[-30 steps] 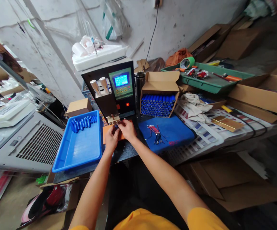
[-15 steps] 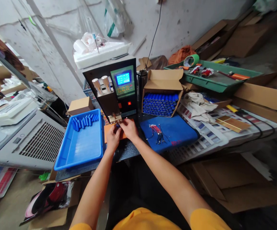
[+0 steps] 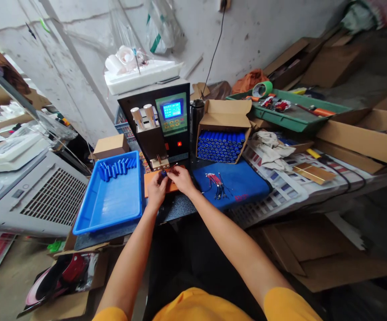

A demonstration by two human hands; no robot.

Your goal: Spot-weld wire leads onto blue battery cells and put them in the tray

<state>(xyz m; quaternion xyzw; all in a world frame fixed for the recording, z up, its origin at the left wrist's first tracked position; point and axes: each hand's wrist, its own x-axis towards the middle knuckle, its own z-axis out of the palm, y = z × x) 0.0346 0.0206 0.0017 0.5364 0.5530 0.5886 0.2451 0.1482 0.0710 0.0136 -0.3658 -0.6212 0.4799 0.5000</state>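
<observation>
One blue cell (image 3: 163, 174) is held in the left hand (image 3: 156, 187), fingers closed on it, at the centre of the frame. The right hand (image 3: 182, 179) meets it from the right, fingers drawn narrow; whether they pinch anything, we cannot tell. The cell sits just in front of the electrodes (image 3: 160, 160) of the black machine (image 3: 155, 145), over an orange block (image 3: 148, 179); contact with the tips is unconfirmed. We judge the step in hand to be lining up the cell with those electrodes; the next move, in our view, calls for a steady grip and fingers clear of the tips. Outward, we record a blue tray (image 3: 113, 205) with loose cells (image 3: 120, 168) left of centre, wire leads (image 3: 218, 185) on a blue mat (image 3: 247, 183) right of centre, and an open carton (image 3: 228, 107) of stacked cells (image 3: 220, 145) above the mat.
</observation>
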